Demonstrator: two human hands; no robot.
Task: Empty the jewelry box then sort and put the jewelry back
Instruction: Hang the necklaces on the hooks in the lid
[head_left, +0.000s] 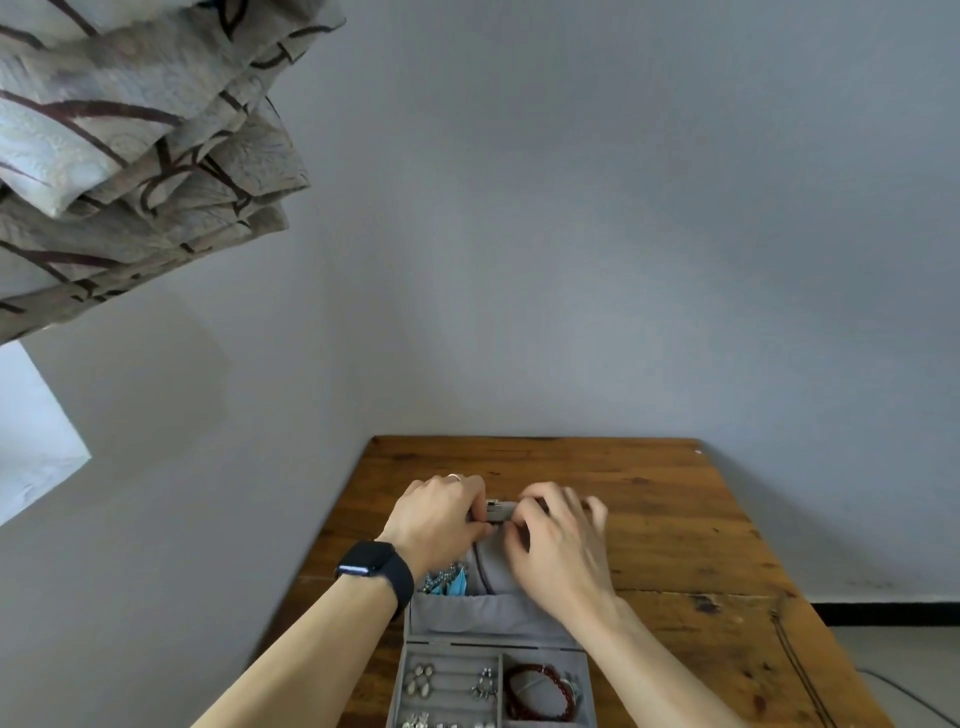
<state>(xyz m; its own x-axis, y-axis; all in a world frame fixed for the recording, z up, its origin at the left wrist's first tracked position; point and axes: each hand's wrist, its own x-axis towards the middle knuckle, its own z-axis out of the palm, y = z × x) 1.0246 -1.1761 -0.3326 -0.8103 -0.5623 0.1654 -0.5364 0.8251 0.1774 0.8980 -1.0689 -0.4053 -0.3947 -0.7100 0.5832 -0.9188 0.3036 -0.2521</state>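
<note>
Grey jewelry box (502, 675) sits open at the near edge of the wooden table (675, 519), its lid (488, 613) laid back away from the person. Left hand (441, 514), black smartwatch (376, 566) on the wrist, has its fingers curled over the lid's far edge by the metal clasp (492, 503). Right hand (561, 545) is just beside it, fingers bent at that same edge, blurred, so I can't tell what they hold. Blue tassels (457, 584) poke from the lid pocket; a red bead bracelet (537, 693) lies in the right compartment.
</note>
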